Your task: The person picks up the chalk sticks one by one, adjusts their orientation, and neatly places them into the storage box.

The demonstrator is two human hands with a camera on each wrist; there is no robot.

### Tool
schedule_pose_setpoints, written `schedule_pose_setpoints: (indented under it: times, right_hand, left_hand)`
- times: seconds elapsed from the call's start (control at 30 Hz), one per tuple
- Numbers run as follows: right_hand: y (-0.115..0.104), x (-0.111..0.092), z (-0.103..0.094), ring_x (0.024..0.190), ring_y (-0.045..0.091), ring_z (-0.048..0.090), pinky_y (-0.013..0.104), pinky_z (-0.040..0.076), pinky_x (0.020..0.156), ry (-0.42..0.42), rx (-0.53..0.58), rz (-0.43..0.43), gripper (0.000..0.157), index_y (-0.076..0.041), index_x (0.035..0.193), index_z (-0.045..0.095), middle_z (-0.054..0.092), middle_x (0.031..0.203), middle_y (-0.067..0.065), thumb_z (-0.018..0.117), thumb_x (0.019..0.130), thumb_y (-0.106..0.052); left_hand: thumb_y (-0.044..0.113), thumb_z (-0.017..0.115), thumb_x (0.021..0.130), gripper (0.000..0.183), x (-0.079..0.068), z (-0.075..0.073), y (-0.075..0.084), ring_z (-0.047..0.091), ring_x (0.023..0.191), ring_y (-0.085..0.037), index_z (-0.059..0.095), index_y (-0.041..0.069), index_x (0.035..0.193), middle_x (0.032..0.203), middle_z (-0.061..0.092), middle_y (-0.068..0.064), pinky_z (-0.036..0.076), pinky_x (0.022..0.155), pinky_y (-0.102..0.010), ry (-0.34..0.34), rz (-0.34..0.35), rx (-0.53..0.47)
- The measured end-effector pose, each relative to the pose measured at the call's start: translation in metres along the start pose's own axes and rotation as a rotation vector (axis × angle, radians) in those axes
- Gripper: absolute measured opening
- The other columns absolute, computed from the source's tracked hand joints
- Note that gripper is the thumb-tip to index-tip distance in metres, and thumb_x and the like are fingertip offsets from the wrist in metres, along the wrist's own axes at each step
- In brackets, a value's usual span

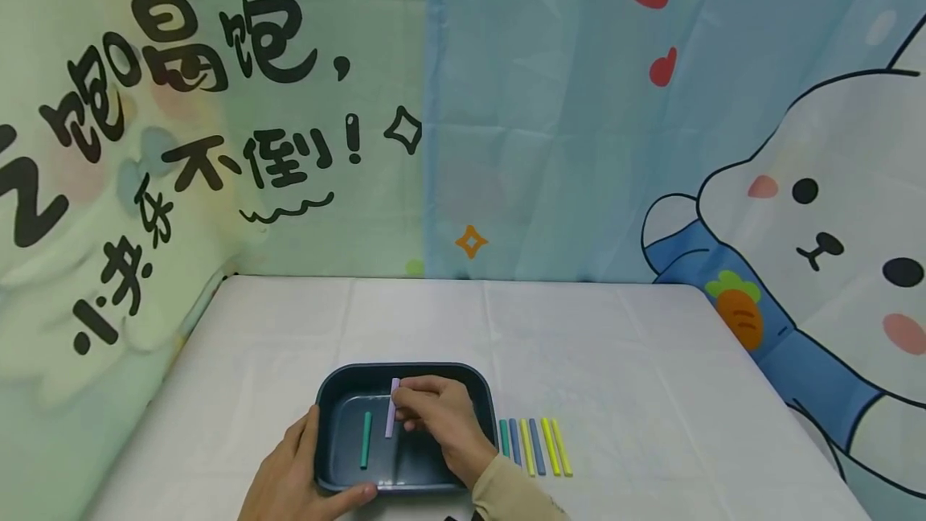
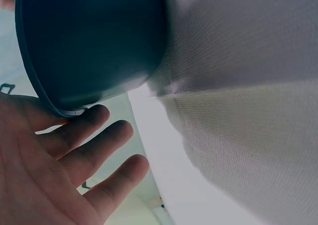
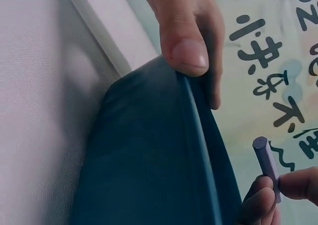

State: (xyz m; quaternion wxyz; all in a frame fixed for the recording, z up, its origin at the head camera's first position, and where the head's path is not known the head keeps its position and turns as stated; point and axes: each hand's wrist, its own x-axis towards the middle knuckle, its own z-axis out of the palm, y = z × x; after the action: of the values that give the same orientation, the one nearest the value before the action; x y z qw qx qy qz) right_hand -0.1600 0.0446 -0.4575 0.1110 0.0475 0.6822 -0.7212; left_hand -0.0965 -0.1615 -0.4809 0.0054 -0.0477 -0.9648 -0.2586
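Observation:
My right hand [image 1: 441, 420] pinches a thin lilac stick [image 1: 391, 408] between thumb and fingers, over the inside of a dark blue rectangular tray [image 1: 405, 368]. Seen from the right wrist, the lilac stick [image 3: 266, 160] is a short straight rod with a flat end, tilted above the tray rim. A green stick [image 1: 366, 441] lies on the tray floor, left of the lilac one. At the tray's front left corner rests my left hand [image 1: 289, 465], its thumb on the front rim. In the left wrist view the fingers [image 2: 107, 148] extend spread and fairly straight beside the tray wall.
Right of the tray several sticks stand side by side in a row on the white-covered table [image 1: 615, 360]: a green stick [image 1: 503, 436], blue sticks [image 1: 537, 449] and yellow sticks [image 1: 562, 449]. A printed cloth backdrop [image 1: 535, 103] hangs behind and along the left side.

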Motion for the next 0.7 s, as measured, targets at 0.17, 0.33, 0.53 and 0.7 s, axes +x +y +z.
schedule_pose_setpoints:
  times: [0.17, 0.33, 0.53, 0.7]
  right_hand:
    - [0.002, 0.001, 0.010, 0.069, 0.013, 0.068, 0.025, 0.054, 0.062, 0.000, -0.033, 0.010, 0.030, 0.003, 0.108, 0.073, 0.073, 0.083, 0.006, 0.078, 0.084, -0.013]
    - [0.005, 0.004, 0.016, 0.066, 0.012, 0.066, 0.024, 0.054, 0.060, 0.001, -0.067, 0.023, 0.026, 0.003, 0.104, 0.073, 0.073, 0.080, 0.006, 0.078, 0.083, -0.012]
    - [0.008, 0.006, 0.021, 0.062, 0.011, 0.064, 0.023, 0.054, 0.058, 0.003, -0.079, 0.036, 0.025, 0.004, 0.104, 0.073, 0.072, 0.077, 0.006, 0.076, 0.082, -0.008]
    - [0.011, 0.007, 0.024, 0.057, 0.010, 0.061, 0.022, 0.053, 0.055, 0.003, -0.120, 0.053, 0.020, 0.004, 0.100, 0.074, 0.070, 0.073, 0.006, 0.076, 0.082, -0.005]
  left_hand:
    - [0.082, 0.070, 0.070, 0.130, 0.000, 0.001, -0.002, 0.058, 0.119, -0.041, 0.025, -0.002, 0.158, 0.144, 0.049, -0.027, 0.053, 0.090, -0.053, 0.006, 0.017, -0.006]
    - [0.082, 0.070, 0.071, 0.129, 0.001, 0.001, -0.003, 0.058, 0.119, -0.039, 0.024, 0.000, 0.159, 0.145, 0.049, -0.026, 0.053, 0.091, -0.052, 0.001, 0.021, -0.002]
    - [0.082, 0.069, 0.072, 0.129, 0.001, -0.001, -0.002, 0.058, 0.120, -0.040, 0.023, -0.002, 0.159, 0.145, 0.049, -0.027, 0.053, 0.092, -0.053, -0.006, 0.018, 0.001]
    - [0.083, 0.068, 0.071, 0.130, 0.001, -0.002, -0.001, 0.058, 0.120, -0.041, 0.023, -0.003, 0.158, 0.145, 0.048, -0.027, 0.053, 0.092, -0.053, -0.018, 0.011, 0.003]
